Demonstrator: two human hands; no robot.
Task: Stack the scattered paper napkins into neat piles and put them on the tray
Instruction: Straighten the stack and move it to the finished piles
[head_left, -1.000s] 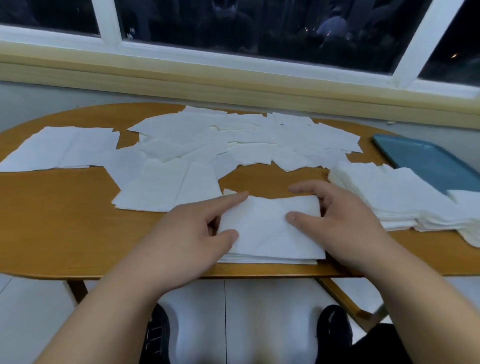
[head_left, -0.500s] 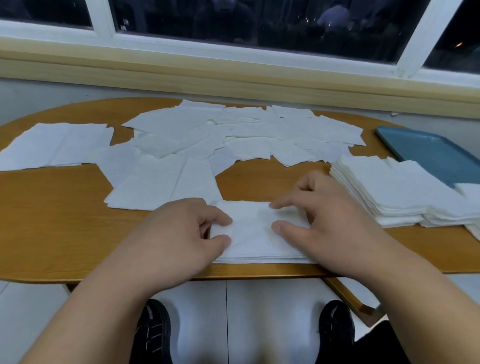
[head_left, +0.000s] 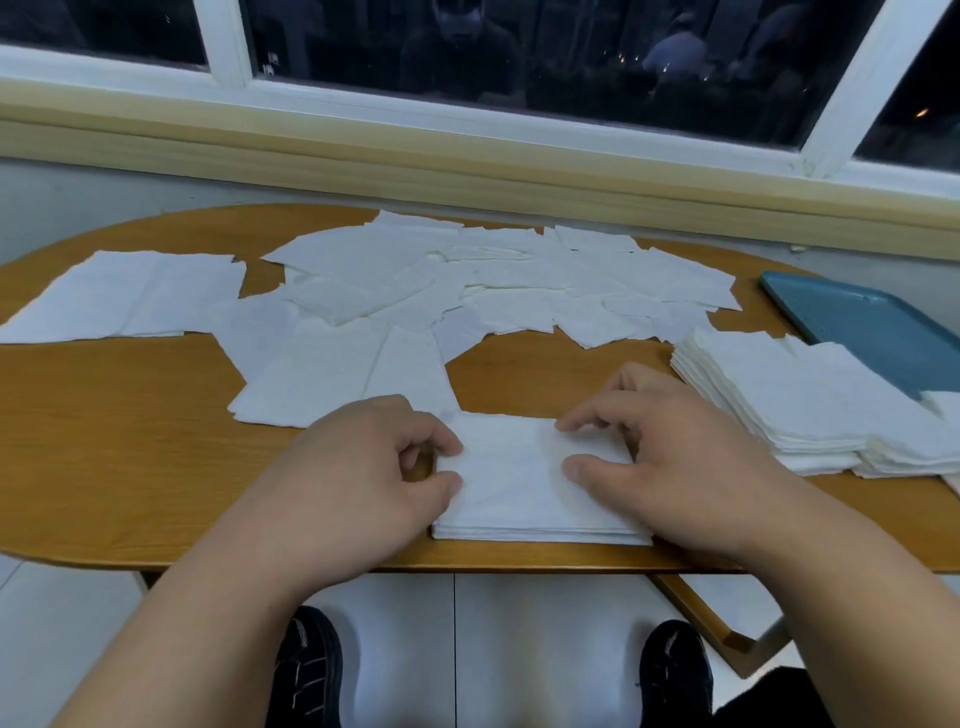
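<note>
Oval wooden table (head_left: 104, 441), spanning mid-frame below a window, with loose napkins (head_left: 467, 280), white and overlapping, spread across its upper centre and left. Tall pile (head_left: 779, 395) of napkins, centre right on the table, just beside the blue tray (head_left: 872, 332) at the right edge of the frame; whether the two touch cannot be told. Low stack (head_left: 519, 499) of napkins, lower centre at the table's near edge, between both hands: left hand (head_left: 353, 478), fingers curled, thumb and forefinger pinching its left edge; right hand (head_left: 675, 467), spread and relaxed, thumb and fingertips resting on its top.
</note>
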